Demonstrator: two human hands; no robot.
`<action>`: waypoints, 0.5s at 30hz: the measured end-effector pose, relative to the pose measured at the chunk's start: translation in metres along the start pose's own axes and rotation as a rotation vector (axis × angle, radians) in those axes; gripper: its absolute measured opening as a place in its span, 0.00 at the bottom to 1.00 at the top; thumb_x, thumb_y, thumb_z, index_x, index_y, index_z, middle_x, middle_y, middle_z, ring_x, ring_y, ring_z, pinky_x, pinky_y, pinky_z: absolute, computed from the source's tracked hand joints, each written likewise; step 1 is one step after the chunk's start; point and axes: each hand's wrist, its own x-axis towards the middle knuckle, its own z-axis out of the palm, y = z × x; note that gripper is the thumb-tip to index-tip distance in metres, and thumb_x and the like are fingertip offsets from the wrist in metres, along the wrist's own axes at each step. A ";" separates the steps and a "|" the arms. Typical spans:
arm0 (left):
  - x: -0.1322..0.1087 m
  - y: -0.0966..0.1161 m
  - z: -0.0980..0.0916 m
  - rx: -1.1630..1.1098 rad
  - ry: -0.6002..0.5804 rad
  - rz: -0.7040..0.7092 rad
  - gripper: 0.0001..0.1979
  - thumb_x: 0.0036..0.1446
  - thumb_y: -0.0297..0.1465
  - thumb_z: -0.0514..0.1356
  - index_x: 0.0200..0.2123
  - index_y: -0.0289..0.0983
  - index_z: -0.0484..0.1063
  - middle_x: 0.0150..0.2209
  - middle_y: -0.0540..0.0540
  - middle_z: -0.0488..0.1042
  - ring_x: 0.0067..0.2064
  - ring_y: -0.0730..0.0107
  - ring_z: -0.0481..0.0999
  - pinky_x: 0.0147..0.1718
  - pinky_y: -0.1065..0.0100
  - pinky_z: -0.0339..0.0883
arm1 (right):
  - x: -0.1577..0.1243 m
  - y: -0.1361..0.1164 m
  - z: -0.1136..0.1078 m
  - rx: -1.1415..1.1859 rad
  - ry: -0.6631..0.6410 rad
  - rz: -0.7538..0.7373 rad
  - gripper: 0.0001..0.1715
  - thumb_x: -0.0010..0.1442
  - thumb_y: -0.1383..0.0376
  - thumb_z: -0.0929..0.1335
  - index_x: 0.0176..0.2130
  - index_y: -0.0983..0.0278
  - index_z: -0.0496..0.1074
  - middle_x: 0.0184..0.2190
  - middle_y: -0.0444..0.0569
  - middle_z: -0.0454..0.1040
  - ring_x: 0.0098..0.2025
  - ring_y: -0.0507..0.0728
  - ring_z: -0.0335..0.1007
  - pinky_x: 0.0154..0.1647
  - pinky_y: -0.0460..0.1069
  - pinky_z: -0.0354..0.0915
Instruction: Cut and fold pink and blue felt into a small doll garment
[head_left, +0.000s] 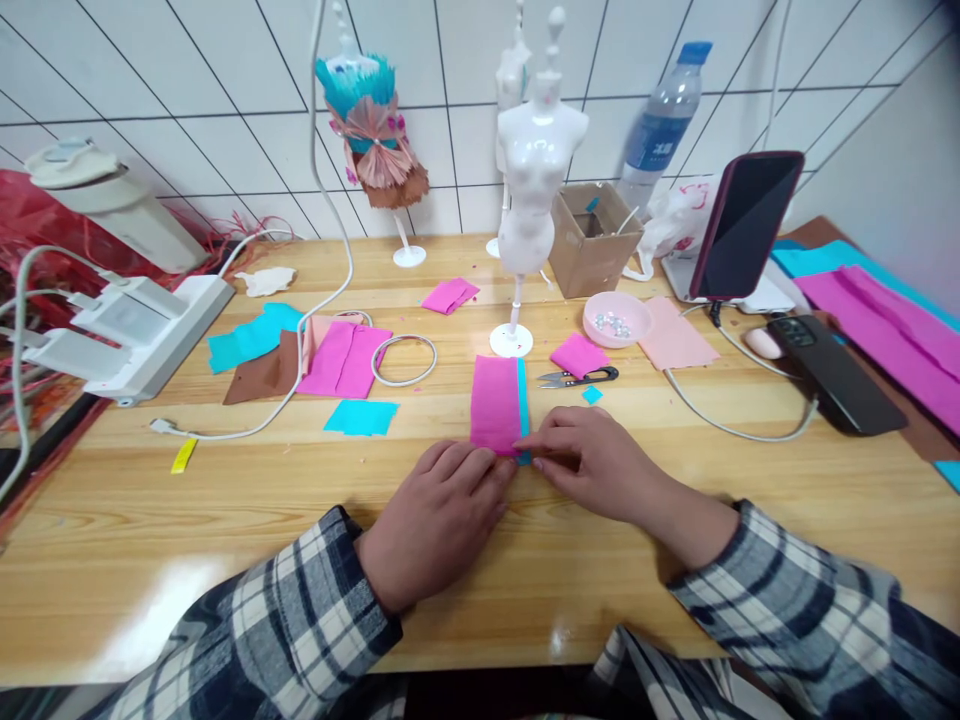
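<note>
A pink crepe-like piece (495, 400) with a blue strip (523, 400) along its right side lies flat at the table's middle, in front of a white mannequin (531, 180). My left hand (446, 520) rests over its near edge, fingers together and pressing down; nothing shows gripped in them. At the near right corner, my right hand (596, 460) has thumb and index finger close together, touching the blue strip's edge. Black-handled snips (581, 377), a folded pink piece (579, 354) and a small blue scrap (592, 395) lie just beyond my right hand.
Left are blue (362, 417), pink (345, 358) and brown pieces, a white cable and a power strip (165, 335). A dressed mannequin (379, 140) stands behind. Right are a bead bowl (616, 320), a cardboard box (592, 245), a bottle (660, 130) and phones (836, 370).
</note>
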 end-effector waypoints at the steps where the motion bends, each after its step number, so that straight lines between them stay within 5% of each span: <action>1: 0.000 0.000 0.000 -0.001 0.003 0.001 0.19 0.64 0.33 0.52 0.56 0.35 0.66 0.47 0.42 0.73 0.47 0.57 0.69 0.48 0.55 0.63 | 0.000 0.000 0.000 0.002 -0.006 0.001 0.17 0.58 0.69 0.67 0.45 0.54 0.78 0.33 0.45 0.73 0.37 0.54 0.68 0.39 0.50 0.59; 11: 0.000 -0.006 -0.002 -0.041 0.009 0.028 0.19 0.65 0.33 0.52 0.56 0.36 0.66 0.48 0.43 0.73 0.48 0.57 0.70 0.50 0.53 0.63 | 0.000 0.003 0.000 0.006 -0.026 -0.001 0.15 0.58 0.70 0.68 0.41 0.52 0.80 0.33 0.44 0.75 0.36 0.53 0.69 0.39 0.50 0.57; 15: -0.004 -0.012 -0.008 -0.072 0.129 0.031 0.14 0.64 0.31 0.54 0.50 0.37 0.72 0.42 0.44 0.76 0.44 0.61 0.71 0.47 0.57 0.65 | -0.001 0.000 -0.002 -0.028 -0.044 -0.002 0.14 0.59 0.69 0.67 0.40 0.53 0.80 0.33 0.44 0.74 0.36 0.53 0.69 0.39 0.50 0.56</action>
